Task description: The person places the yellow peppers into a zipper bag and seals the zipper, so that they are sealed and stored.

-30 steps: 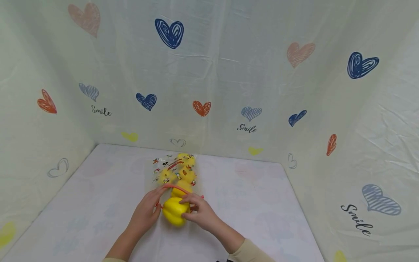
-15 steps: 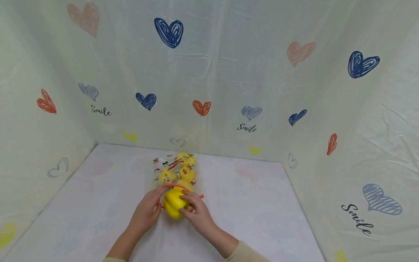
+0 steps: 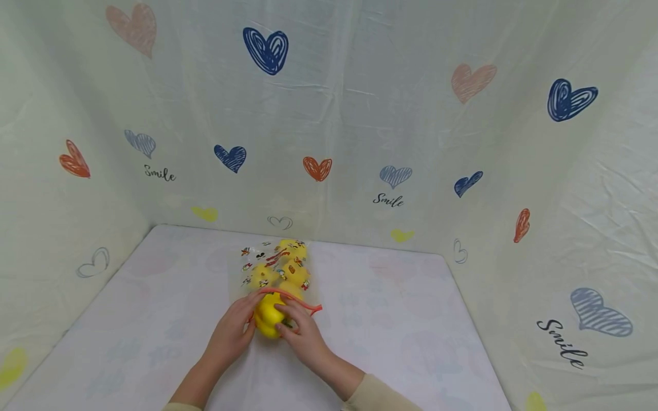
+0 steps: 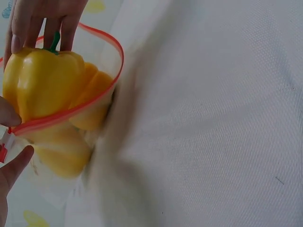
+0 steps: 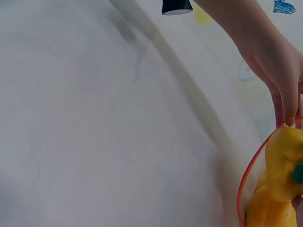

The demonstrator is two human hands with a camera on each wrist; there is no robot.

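A yellow toy bell pepper (image 4: 42,85) with a green stem sits within the red-edged mouth (image 4: 120,56) of a clear printed zip bag (image 3: 237,279). My right hand (image 3: 307,338) grips the pepper between thumb and fingers, from the right. At the left of the mouth, my left hand (image 3: 230,328) pinches the bag's edge; the left wrist view shows its thumb and a finger by the red slider (image 4: 4,152). More yellow peppers (image 4: 66,150) lie inside the bag, partly blurred by the plastic. In the right wrist view the held pepper (image 5: 281,161) is cut off by the frame edge.
The bag lies flat on a white-covered table (image 3: 401,331), reaching toward the back edge. A pale curtain (image 3: 349,125) printed with hearts and "Smile" encloses the back and sides. Several yellow shapes (image 3: 293,248) fill the bag's far end.
My right hand has moved left and slightly away from me, carrying the pepper into the bag's mouth and turning it so its green stem shows. The left hand has stayed nearly still.
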